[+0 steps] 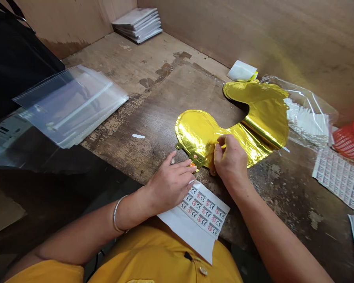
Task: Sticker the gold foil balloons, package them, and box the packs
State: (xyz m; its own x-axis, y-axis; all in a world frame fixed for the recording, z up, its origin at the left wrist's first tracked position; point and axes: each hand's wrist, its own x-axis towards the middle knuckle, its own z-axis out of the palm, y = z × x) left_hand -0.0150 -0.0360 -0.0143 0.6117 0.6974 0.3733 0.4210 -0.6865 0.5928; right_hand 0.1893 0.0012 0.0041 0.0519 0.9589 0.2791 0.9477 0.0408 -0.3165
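A shiny gold foil balloon [265,106], flat and curved, lies across the wooden table. My right hand [231,161] is closed in a pinch on the foil near its front edge; the fingertips are partly hidden. A small printed sticker [198,158] shows on the balloon's rounded end. Just left of that edge, my left hand [171,181] has its fingers stretched toward the foil. Its thumb side holds a sheet of CE stickers [205,208], which hangs over the table edge toward my lap. A bit of orange shows by the left fingertips.
Clear plastic sleeves [76,102] are stacked at the left. Flat packs [138,23] sit in the back corner. On the right are a clear bag of white strips [308,122], a red basket [352,137] and another sticker sheet [340,177]. A white strip [138,136] lies mid-table.
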